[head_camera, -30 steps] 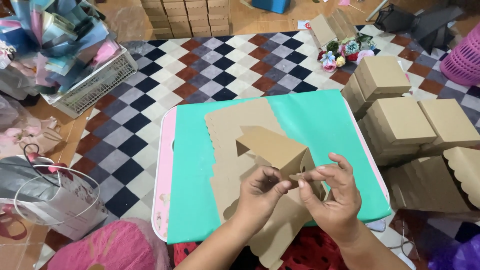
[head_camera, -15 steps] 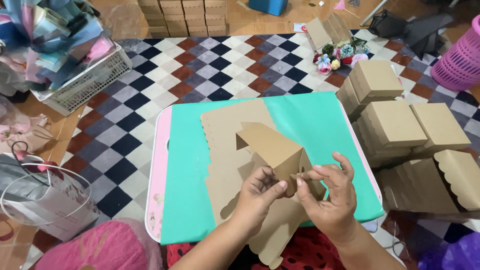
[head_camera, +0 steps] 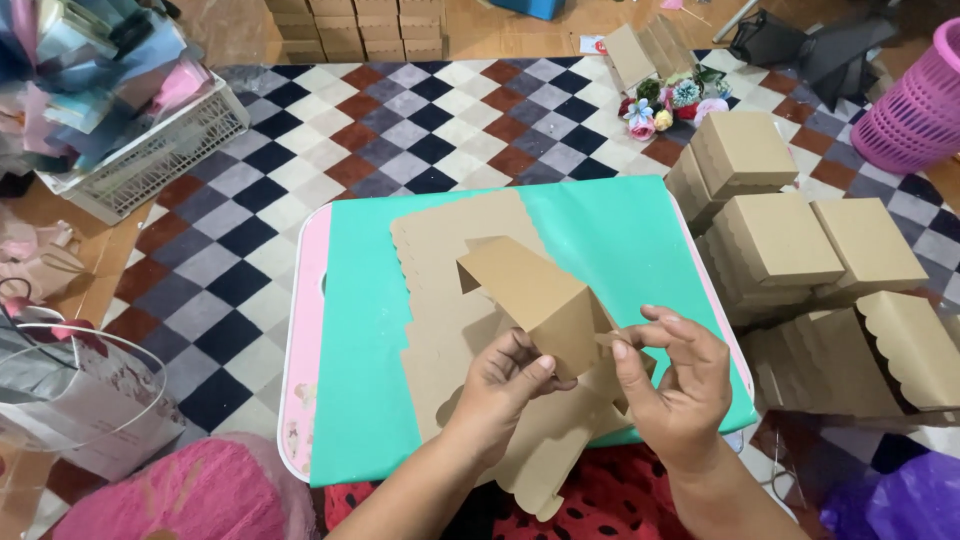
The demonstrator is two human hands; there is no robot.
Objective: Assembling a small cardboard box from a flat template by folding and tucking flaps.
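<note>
Both hands, left hand (head_camera: 505,375) and right hand (head_camera: 668,375), now pinch the brown box (head_camera: 535,295) flap further shut near the table's (head_camera: 380,330) front edge.

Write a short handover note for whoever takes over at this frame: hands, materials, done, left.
Left hand pinches the near end of the half-folded brown cardboard box. Right hand grips a flap at that same end. Box sits over flat die-cut sheets on the teal mat. Done: finished boxes stacked to the right. Left: this end is not closed; flat sheets remain unfolded.
</note>
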